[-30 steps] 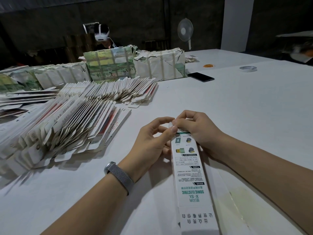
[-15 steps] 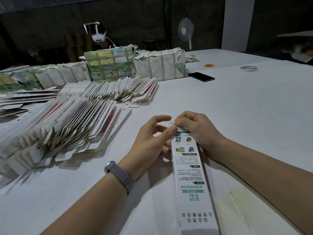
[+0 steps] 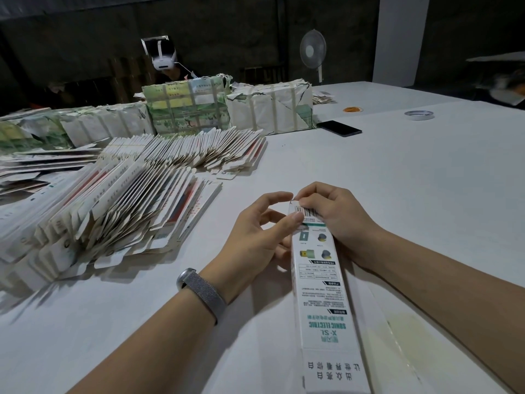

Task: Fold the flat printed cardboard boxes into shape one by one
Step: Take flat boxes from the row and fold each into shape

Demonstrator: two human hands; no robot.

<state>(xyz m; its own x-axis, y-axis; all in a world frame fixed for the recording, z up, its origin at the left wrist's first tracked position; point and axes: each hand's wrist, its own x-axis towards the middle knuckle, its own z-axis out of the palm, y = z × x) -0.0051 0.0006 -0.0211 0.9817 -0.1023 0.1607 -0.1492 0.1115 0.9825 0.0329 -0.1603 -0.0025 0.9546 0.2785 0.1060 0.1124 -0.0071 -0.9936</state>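
Progress: one box (image 3: 321, 282) erected into long tube, lying on table (image 3: 426, 180) between both hands. Left hand (image 3: 255, 237) pinches far-end edge; right hand (image 3: 332, 214) grips same end, apparently tucking flap. Left of grip, flat boxes (image 3: 113, 209) remain unfolded, many. Flap itself hidden under fingers; near end cut off.

We count one opened box (image 3: 321, 282) between two hands, the left hand (image 3: 252, 237) and the right hand (image 3: 338, 217), and two fanned rows of flat boxes (image 3: 113, 206) along the table's (image 3: 397, 180) left edge, too many to number. Toward the far edge we see three wrapped bundles (image 3: 187, 106), one phone (image 3: 339, 128), one tape roll (image 3: 419, 115), one orange disc (image 3: 352, 109). One fan (image 3: 312, 50) stands beyond.
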